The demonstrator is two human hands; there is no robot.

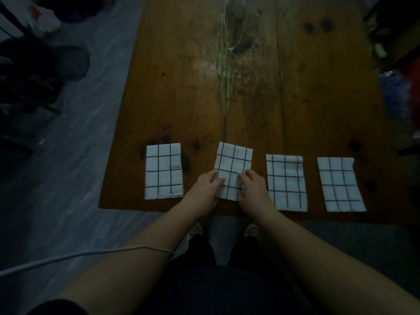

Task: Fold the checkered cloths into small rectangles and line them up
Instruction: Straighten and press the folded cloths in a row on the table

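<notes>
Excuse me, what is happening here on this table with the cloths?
A person stands at the wooden table, where four folded checkered cloths lie in a row near the front edge. The left hand and the right hand rest their fingers on the second cloth, which sits slightly tilted. The leftmost cloth, the third cloth and the rightmost cloth lie flat, untouched.

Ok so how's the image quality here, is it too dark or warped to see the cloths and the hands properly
Head view: dim overall, corners nearly black, yet the white tilted cloth, touched by the left hand and right hand, stands out clearly. Head view: a pale sheen sits mid table, whose edges splay with wide-angle distortion. Finger detail is murky.
</notes>
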